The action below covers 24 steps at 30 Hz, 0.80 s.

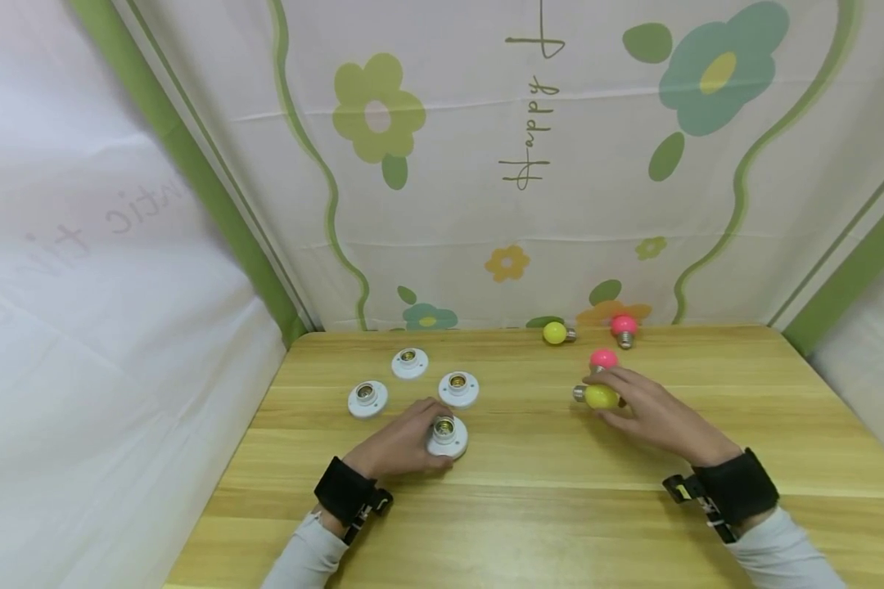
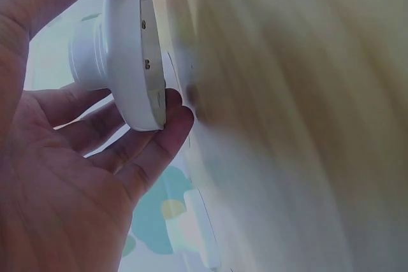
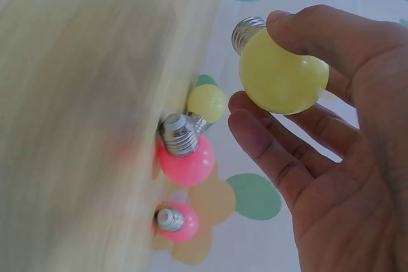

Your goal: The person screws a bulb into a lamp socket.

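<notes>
My left hand [image 1: 411, 440] grips a white round lamp socket [image 1: 449, 440] by its rim; in the left wrist view the socket [image 2: 131, 55] sits between thumb and fingers, its underside raised off the wood. Over on the right, my right hand [image 1: 651, 413] holds a yellow light bulb [image 1: 601, 397], its metal screw base pointing left. The right wrist view shows thumb and fingers around this bulb [image 3: 280, 74]. Just beyond that hand lies a pink bulb [image 1: 604, 359], partly hidden by the fingers. Three more white sockets stand near the left hand, among them one [image 1: 458, 388] right behind it.
At the table's back edge lie another yellow bulb [image 1: 555, 333] and a second pink bulb [image 1: 624, 326]. Two sockets stand further left, one [image 1: 409, 362] behind the other [image 1: 367, 398]. Printed white curtains [image 1: 442, 213] rise behind and beside the wooden table [image 1: 516, 523].
</notes>
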{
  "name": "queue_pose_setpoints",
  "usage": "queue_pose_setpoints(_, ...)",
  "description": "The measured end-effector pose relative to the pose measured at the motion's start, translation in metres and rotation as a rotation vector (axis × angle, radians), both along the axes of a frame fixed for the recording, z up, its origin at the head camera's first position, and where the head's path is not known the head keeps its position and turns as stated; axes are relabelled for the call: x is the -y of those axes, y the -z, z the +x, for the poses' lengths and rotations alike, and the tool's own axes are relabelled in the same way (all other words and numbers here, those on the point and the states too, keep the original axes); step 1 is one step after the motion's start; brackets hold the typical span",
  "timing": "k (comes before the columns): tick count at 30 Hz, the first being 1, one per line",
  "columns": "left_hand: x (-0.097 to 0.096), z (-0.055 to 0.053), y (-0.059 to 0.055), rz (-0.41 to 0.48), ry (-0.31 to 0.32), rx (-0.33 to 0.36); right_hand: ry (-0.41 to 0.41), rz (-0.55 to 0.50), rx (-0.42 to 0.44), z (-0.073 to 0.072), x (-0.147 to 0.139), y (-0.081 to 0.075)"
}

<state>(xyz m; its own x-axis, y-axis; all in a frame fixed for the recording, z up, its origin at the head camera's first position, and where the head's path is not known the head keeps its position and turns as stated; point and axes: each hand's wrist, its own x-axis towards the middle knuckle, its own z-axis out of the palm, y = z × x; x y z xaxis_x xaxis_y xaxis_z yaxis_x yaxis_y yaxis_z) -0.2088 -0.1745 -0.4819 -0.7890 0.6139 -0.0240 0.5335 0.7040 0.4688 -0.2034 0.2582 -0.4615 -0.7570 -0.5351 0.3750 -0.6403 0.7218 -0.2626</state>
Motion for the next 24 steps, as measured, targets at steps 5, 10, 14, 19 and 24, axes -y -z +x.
queue_pose_setpoints(5,-0.007,-0.001,-0.002,0.012,0.002,0.007,-0.001,0.012,-0.005,0.002,0.005,-0.005)
queue_pose_setpoints(10,-0.013,-0.002,-0.001,0.044,0.014,0.02,-0.021,0.02,-0.026,0.004,0.01,-0.008)
queue_pose_setpoints(14,-0.018,-0.004,0.0,0.053,0.031,0.028,-0.038,0.022,-0.049,0.006,0.014,-0.009)
queue_pose_setpoints(19,-0.024,-0.004,0.001,0.066,0.066,0.025,-0.049,0.01,-0.041,0.007,0.02,-0.011)
queue_pose_setpoints(24,-0.031,-0.004,0.002,0.066,0.084,0.004,-0.062,-0.024,0.016,0.01,0.027,-0.015)
